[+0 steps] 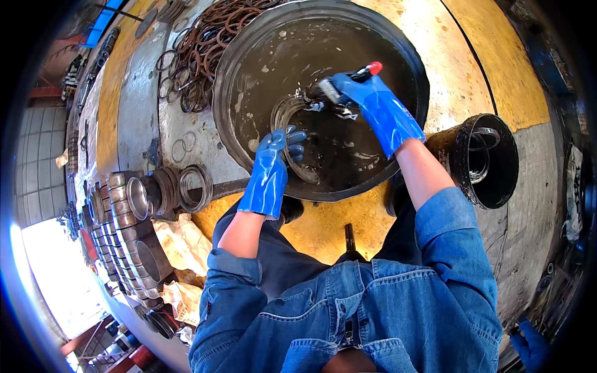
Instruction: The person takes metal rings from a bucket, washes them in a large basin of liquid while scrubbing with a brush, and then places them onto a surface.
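Okay, left hand (277,148) wrapped round metal rings (285,114) in tub (222,112), visible arc running up-down; right hand (356,90) clamped on brush (329,91), its head just right of rings' top. Left's nearer.

Bucket (505,163) blks R of tub (225,105); far side free.

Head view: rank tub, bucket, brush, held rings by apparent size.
Largest to smallest:
1. Tub
2. Bucket
Unranked, both smaller than the bucket: brush and held rings. Each is partly hidden, so which looks bigger is unsure.
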The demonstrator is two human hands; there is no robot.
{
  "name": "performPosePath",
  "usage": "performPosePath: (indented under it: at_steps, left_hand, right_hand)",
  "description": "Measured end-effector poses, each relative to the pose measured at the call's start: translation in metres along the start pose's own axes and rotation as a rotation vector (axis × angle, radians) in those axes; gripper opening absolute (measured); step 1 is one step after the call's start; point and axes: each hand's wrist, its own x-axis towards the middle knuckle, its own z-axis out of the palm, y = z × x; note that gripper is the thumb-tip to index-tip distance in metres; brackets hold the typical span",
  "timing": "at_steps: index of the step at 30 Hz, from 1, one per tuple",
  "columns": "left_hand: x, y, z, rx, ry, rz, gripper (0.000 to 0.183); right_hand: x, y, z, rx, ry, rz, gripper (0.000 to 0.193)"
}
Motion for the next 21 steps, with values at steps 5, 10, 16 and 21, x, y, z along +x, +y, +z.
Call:
performPosePath:
  at_steps: [5,10,16,21]
  left_hand:
    - [0.0,-0.003,0.0,0.13,0.117,0.152,0.035]
    - [-0.01,0.01,0.009,0.206,0.096,0.092,0.033]
    - [-0.001,0.01,0.007,0.172,0.037,0.093,0.036]
    - [-0.001,0.007,-0.009,0.121,0.05,0.085,0.031]
  right_hand:
    - [-0.025,-0.023,0.068,-0.141,-0.349,-0.227,0.032]
    - [0.0,-0.007,0.065,-0.253,-0.12,-0.151,0.025]
    - [0.017,0.018,0.039,-0.223,0.153,-0.093,0.031]
    - [-0.014,-0.021,0.057,0.025,-0.363,-0.237,0.03]
